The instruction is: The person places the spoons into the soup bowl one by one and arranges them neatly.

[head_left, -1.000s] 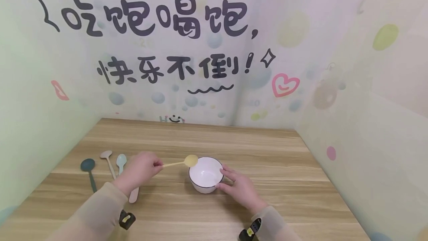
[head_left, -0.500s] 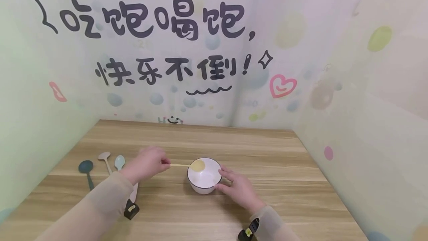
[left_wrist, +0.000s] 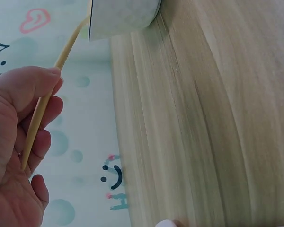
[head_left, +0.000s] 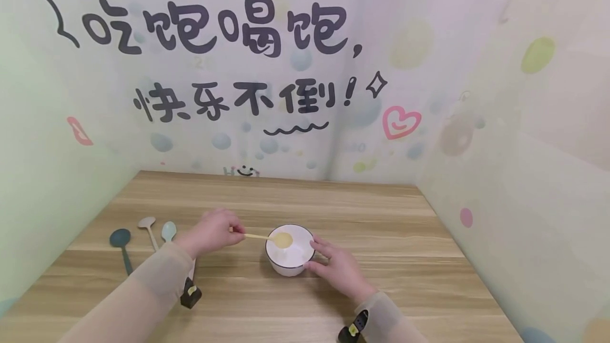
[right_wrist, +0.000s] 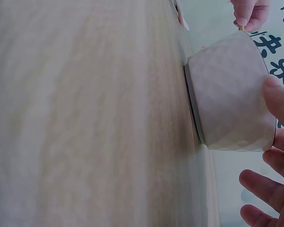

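Note:
In the head view my left hand [head_left: 216,232] pinches the handle of a yellow spoon [head_left: 283,240], whose head is over the inside of a white bowl [head_left: 289,269] with a dark rim. The left wrist view has the spoon's thin handle [left_wrist: 70,46] running between thumb and fingers; its head is hidden behind the bowl's wall [left_wrist: 125,19]. My right hand [head_left: 342,270] holds the bowl's right side, thumb and fingers at the rim. From the right wrist, the bowl's faceted outside [right_wrist: 232,94] shows upright on the table, with the other fingers spread beside it.
Left of the bowl on the wooden table [head_left: 267,311] lie a dark green ladle [head_left: 120,237], a pale pink ladle [head_left: 147,223] and a light blue spoon [head_left: 169,231], partly behind the left arm. Walls with printed lettering [head_left: 257,99] enclose the table's back and sides.
My left hand has moved right, carrying the yellow spoon's head from the bowl's left rim to over its inside. My right hand stays at the bowl's side.

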Demonstrator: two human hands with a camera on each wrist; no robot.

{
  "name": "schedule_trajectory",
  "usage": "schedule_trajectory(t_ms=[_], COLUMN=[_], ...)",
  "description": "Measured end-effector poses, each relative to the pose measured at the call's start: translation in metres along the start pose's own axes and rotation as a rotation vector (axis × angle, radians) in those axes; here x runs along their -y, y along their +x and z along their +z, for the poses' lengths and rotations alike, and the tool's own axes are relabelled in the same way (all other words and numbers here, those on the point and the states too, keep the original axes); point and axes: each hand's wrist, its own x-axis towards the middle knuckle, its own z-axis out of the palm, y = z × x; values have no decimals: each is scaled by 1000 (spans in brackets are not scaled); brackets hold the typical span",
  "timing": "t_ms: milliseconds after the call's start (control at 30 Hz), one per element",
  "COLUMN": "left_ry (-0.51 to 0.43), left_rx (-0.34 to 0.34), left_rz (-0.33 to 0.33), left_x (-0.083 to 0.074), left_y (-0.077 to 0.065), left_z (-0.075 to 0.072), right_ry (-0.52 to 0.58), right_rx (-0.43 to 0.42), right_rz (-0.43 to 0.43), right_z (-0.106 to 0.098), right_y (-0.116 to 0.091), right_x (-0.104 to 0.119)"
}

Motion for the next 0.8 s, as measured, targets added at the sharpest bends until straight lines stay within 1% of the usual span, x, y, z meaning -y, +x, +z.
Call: schedule_trajectory(t_ms=[133, 367, 600, 700, 800], left_ry=[-18, -71, -42, -54, -63], left_rx=[-8, 12, 25, 35, 53], left_rz=[32, 26, 60, 48, 22], left_x=[6, 6, 2, -1, -4], left_y=[3, 10, 16, 17, 19], left_z=[4, 6, 8, 8, 8], right_ry=[-6, -14, -27, -24, -20], right_rx=[4, -4, -11, -15, -18], right_rz=[-4, -24, -30, -30, -29], right_z=[0, 0, 2, 2, 2], right_y=[1, 1, 1, 1, 1], right_x=[0, -2, -4, -4, -4])
